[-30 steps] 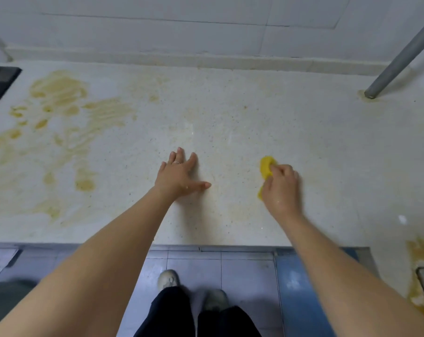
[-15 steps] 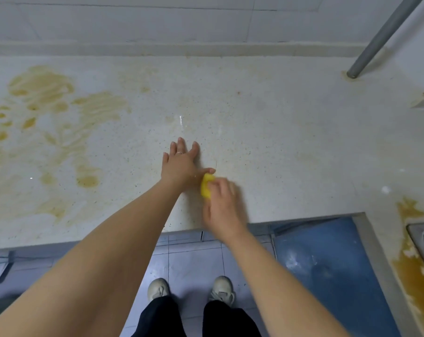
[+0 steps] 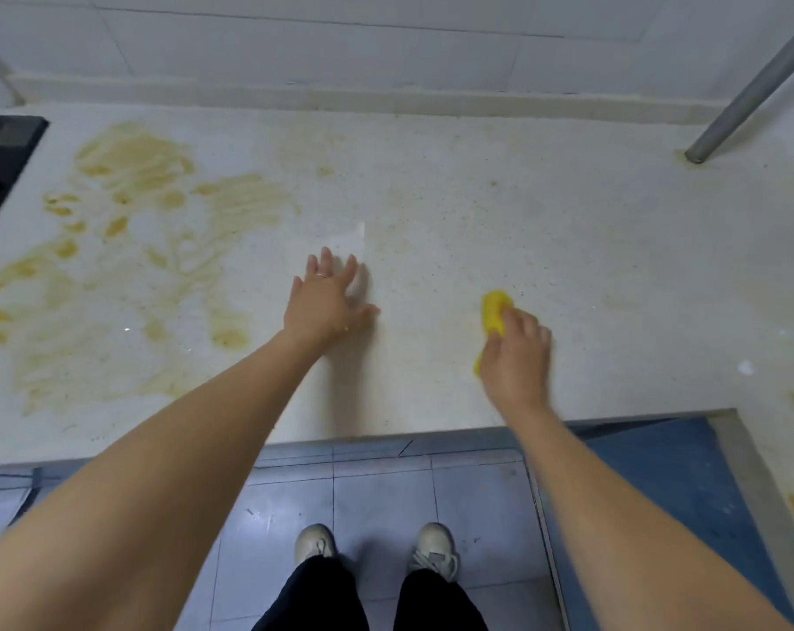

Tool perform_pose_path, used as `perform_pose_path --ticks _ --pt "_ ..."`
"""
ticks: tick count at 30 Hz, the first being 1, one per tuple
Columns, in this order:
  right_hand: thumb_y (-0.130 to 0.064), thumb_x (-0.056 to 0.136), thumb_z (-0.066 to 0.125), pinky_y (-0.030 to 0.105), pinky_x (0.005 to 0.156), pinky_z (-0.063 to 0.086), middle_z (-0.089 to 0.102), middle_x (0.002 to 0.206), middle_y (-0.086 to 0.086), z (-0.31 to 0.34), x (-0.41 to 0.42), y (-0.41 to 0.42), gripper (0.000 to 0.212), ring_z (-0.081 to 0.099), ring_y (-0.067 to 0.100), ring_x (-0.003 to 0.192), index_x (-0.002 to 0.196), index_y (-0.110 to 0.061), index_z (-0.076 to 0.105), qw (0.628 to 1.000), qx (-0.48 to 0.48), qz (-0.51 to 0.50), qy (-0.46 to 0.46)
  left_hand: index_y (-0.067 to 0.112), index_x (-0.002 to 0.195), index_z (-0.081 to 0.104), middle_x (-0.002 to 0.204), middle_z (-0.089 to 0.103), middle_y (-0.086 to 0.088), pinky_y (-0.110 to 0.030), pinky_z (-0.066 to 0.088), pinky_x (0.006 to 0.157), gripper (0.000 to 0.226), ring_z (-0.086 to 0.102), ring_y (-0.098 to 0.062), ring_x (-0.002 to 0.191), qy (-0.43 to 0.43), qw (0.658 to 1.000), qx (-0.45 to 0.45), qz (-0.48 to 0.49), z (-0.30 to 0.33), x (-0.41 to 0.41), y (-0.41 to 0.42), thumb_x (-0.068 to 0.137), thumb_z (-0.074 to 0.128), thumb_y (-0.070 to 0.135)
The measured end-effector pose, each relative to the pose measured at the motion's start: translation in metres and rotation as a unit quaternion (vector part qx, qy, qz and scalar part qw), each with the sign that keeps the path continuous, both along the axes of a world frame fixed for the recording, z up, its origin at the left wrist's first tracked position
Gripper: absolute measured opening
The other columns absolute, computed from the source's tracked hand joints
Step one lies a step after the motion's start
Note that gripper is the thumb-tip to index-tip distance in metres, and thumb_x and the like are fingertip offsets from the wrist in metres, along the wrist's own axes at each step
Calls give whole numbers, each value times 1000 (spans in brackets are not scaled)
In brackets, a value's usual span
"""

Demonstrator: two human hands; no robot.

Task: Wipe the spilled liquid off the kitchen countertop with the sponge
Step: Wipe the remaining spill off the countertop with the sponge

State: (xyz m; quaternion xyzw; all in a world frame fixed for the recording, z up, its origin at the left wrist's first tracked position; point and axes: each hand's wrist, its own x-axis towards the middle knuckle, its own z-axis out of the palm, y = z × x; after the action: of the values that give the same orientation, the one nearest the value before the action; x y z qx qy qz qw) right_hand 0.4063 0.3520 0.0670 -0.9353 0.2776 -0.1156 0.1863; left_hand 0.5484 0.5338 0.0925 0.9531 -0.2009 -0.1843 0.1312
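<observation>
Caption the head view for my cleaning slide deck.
Right hand scrubs countertop with yellow sponge; left hand braces flat, brown spill remaining.

One view only, head cam, wide-angle; worn on the person's head, looking fwd and steeply down over a pale countertop [image 3: 477,211]; tiled wall [image 3: 386,47] runs across the top of frame, so cam faces the wall square-on; both forearms enter from the bottom corners and reach away from the lens; left hand [image 3: 324,300] and right hand [image 3: 515,352] sit mid-frame, near; counter's front edge crosses below them; under it the floor [image 3: 376,494] and the person's shoes [image 3: 315,541] show, almost straight beneath the cam; edges bow from lens distortion; no 2nd view to share anything with.
</observation>
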Motion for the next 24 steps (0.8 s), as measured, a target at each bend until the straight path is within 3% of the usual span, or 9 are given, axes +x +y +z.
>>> perform_pose_path --ticks 2,6,8,11,14,16,18,21,24 --pt "-7 87 38 39 99 32 52 127 22 0 19 36 45 47 39 114 130 1 46 1000 11 -10 12 20 152 7 158 -9 -14 -47 6 117 84 -7 -32 146 -10 999 23 27 -1 17 28 89 52 53" --pt "-8 72 35 29 83 35 66 99 21 -5 51 141 46 62 40 83 106 4 63 971 25 231 -51 20 152 11 158 -6 -15 -49 9 116 86 -3 -32 146 27 998 47 27 -7 33 63 86 52 58" --pt "-2 74 35 31 83 45 66 101 20 -4 62 110 46 63 38 86 112 1 62 981 13 185 -63 22 152 9 158 -7 -13 -47 7 116 84 -4 -31 146 32 998 51 4 -9 37 73 87 50 58" --pt "-2 76 27 36 90 39 58 117 24 0 63 70 52 52 40 104 120 3 54 997 23 -67 -8 24 152 8 159 -8 -12 -46 4 117 83 -6 -30 146 36 999 39 -1 -9 37 75 88 50 57" --pt "-3 76 36 24 78 32 63 104 25 1 79 147 42 61 40 92 109 4 61 996 57 72 -16 24 152 10 159 -8 -12 -46 5 117 80 -6 -30 146 32 999 36 -1 -9 38 74 89 50 54" --pt "-7 73 36 27 83 35 67 101 24 -12 76 169 44 64 39 87 105 5 64 980 18 186 -62 24 152 10 159 -7 -12 -45 5 117 77 -6 -30 146 42 999 29 -6 -8 39 76 91 50 50" --pt "1 72 37 31 85 44 66 103 22 -4 77 119 46 63 39 91 111 1 63 987 41 146 -47 25 152 9 159 -8 -11 -44 4 117 78 -7 -29 146 40 999 28 -14 -7 39 80 91 48 53" --pt "3 77 31 34 81 41 59 108 24 6 65 74 46 53 39 99 115 4 57 997 18 -68 -10 27 152 8 159 -9 -9 -43 2 118 77 -8 -28 146 31 999 25 -9 -10 37 80 91 46 56" --pt "-2 74 37 35 87 39 61 101 27 4 73 154 41 57 40 92 108 8 59 995 55 84 -10 27 152 9 159 -9 -10 -43 3 118 74 -8 -28 146 31 999 25 -11 -10 38 80 93 45 52"
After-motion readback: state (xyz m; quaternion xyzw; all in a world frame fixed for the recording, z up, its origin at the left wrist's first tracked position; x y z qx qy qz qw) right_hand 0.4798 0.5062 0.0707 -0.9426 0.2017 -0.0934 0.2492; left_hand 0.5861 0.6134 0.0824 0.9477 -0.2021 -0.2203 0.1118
